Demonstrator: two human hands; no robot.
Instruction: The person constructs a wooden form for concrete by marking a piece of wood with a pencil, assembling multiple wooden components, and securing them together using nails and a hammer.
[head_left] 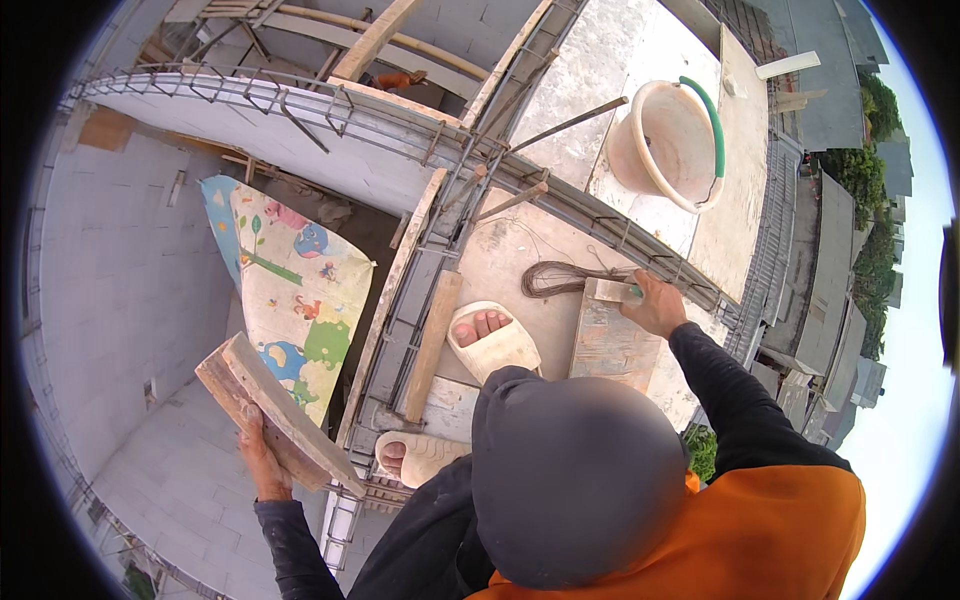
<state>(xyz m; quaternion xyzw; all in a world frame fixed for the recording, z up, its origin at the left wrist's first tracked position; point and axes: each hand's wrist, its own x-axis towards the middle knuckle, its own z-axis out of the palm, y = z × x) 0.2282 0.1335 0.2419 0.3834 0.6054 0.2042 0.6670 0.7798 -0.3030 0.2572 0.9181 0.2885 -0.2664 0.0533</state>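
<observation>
Head view: left fingers (252, 432) grip lumber (295, 420), right fingers (650, 287) a tool (613, 290) beside wire (553, 291), bucket (632, 160) beyond

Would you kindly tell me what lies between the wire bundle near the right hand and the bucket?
In the head view, a run of steel rebar crosses the stretch between the wire bundle by the right hand and the bucket.

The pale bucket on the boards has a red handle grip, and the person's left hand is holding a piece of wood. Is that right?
Not quite: the handle grip on the pale bucket is green, not red, as the head view shows. The left hand does hold a piece of wood.
</observation>
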